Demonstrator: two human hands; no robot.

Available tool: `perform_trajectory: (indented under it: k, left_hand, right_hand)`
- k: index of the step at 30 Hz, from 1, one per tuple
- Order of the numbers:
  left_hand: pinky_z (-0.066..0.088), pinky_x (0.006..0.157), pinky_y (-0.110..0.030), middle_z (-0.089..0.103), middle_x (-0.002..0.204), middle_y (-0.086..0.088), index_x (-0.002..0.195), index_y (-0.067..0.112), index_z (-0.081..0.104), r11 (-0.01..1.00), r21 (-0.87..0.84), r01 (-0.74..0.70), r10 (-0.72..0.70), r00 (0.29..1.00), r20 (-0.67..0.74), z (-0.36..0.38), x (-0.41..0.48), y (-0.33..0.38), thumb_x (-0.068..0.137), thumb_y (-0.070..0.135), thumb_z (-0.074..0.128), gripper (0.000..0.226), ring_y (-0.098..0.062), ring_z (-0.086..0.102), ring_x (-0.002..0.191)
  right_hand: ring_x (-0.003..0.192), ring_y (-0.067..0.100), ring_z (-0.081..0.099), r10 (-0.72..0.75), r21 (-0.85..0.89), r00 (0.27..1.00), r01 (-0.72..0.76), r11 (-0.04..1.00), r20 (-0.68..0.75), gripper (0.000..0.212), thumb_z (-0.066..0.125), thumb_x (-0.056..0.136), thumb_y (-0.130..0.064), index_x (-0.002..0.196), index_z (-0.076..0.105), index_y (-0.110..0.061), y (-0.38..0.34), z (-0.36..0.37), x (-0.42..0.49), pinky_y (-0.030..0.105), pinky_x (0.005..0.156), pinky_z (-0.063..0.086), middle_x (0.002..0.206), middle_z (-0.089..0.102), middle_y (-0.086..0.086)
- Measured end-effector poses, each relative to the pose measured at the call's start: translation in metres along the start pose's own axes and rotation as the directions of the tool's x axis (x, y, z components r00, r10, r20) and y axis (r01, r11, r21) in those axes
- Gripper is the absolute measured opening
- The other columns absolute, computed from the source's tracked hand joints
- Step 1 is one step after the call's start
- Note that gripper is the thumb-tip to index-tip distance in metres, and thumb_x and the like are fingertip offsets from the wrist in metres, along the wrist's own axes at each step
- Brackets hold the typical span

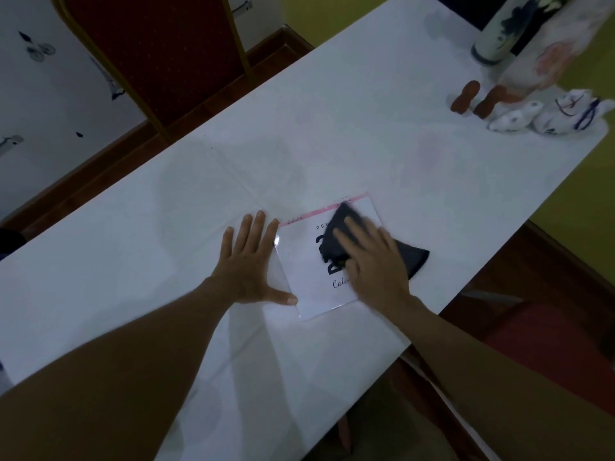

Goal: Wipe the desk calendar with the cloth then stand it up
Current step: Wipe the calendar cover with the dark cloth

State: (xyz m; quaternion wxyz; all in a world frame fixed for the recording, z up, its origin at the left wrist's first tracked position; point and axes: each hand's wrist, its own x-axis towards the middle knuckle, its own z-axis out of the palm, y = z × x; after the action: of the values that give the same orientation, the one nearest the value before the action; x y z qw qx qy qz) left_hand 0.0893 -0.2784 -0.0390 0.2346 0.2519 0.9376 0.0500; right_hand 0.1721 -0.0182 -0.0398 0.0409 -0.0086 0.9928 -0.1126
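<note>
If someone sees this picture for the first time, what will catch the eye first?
First, the two hands in the middle of the white table: the right hand presses a dark cloth onto a desk calendar that lies flat, and the left hand rests flat beside its left edge. Next, the small ornaments at the far right end, and the red chair behind the table.
</note>
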Motion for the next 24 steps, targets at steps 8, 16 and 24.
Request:
perform_trajectory:
  k: [8, 16, 24]
  left_hand:
    - [-0.009, 0.117, -0.058, -0.036, 0.158, -0.003, 0.149, 0.029, -0.029, 1.0, 0.004, -0.004, 0.004, 1.0, 0.001, 0.001, 0.001, -0.001, 0.037, 0.107, 0.04, 0.152, -0.025, -0.034, 0.144]
    - [-0.012, 0.116, -0.056, -0.035, 0.158, -0.004, 0.149, 0.028, -0.028, 1.0, 0.011, -0.009, 0.009, 1.0, 0.0, -0.001, 0.001, 0.0, 0.037, 0.107, 0.039, 0.153, -0.026, -0.033, 0.144]
    - [-0.01, 0.119, -0.055, -0.036, 0.158, -0.004, 0.149, 0.015, -0.029, 1.0, 0.009, 0.014, -0.014, 1.0, 0.012, -0.002, 0.0, 0.0, 0.036, 0.108, 0.037, 0.16, -0.024, -0.035, 0.143]
  right_hand:
    - [0.149, 0.034, 0.026, -0.202, -0.028, 0.978, 0.203, 0.979, 0.045, 0.056, 0.051, 0.091, -0.024, 0.147, 0.045, -0.027, -0.041, 0.006, 0.006, 0.051, 0.12, 0.024, 0.161, 0.035, 0.003]
    - [0.15, 0.034, 0.023, 0.162, 0.063, 0.987, -0.16, 0.985, -0.023, 0.055, 0.05, 0.095, -0.021, 0.149, 0.044, -0.027, -0.05, 0.002, 0.027, 0.05, 0.121, 0.019, 0.162, 0.032, 0.0]
    - [0.15, 0.033, 0.024, -0.148, -0.007, 0.989, 0.148, 0.989, 0.027, 0.054, 0.05, 0.092, -0.025, 0.145, 0.048, -0.034, -0.061, 0.007, 0.025, 0.052, 0.121, 0.018, 0.162, 0.032, 0.003]
